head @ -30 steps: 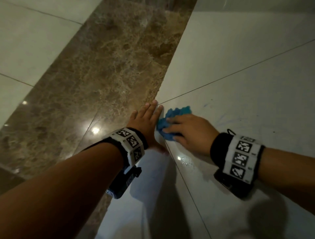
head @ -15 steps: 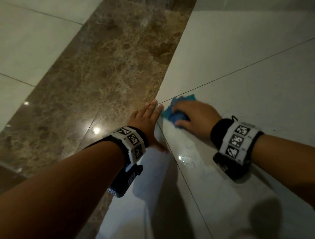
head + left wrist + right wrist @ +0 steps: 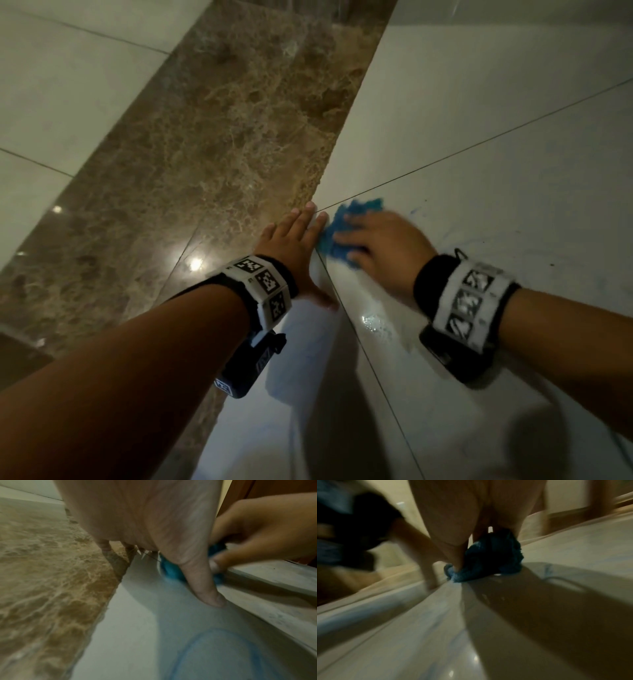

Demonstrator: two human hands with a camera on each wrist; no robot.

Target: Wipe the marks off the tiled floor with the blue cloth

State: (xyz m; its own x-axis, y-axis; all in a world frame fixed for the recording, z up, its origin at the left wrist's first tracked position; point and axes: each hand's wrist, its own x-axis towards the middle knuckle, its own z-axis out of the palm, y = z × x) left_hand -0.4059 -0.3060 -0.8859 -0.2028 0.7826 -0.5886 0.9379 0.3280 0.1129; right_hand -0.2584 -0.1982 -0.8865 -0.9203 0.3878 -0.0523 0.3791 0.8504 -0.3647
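Note:
The blue cloth (image 3: 339, 229) lies bunched on the pale tiled floor (image 3: 513, 171), just past a grout line crossing. My right hand (image 3: 376, 245) lies over it with fingers curled round it, pressing it to the tile; it is motion-blurred. In the right wrist view the cloth (image 3: 489, 561) sits under my palm. My left hand (image 3: 294, 243) lies flat on the floor beside the cloth, fingers straight, thumb (image 3: 204, 588) on the tile. Faint blue marks (image 3: 416, 209) show right of the cloth, and a blue ring mark (image 3: 221, 649) lies under my left wrist.
A wide brown marble strip (image 3: 222, 154) runs diagonally left of the hands, with more pale tiles (image 3: 68, 85) beyond it. A wet glint (image 3: 373, 322) shines on the tile near my right wrist. Brown woodwork (image 3: 274, 488) stands at the far side.
My right hand pushed the cloth away along the tile, then drew it back a little toward me. The left hand stayed planted in the same spot.

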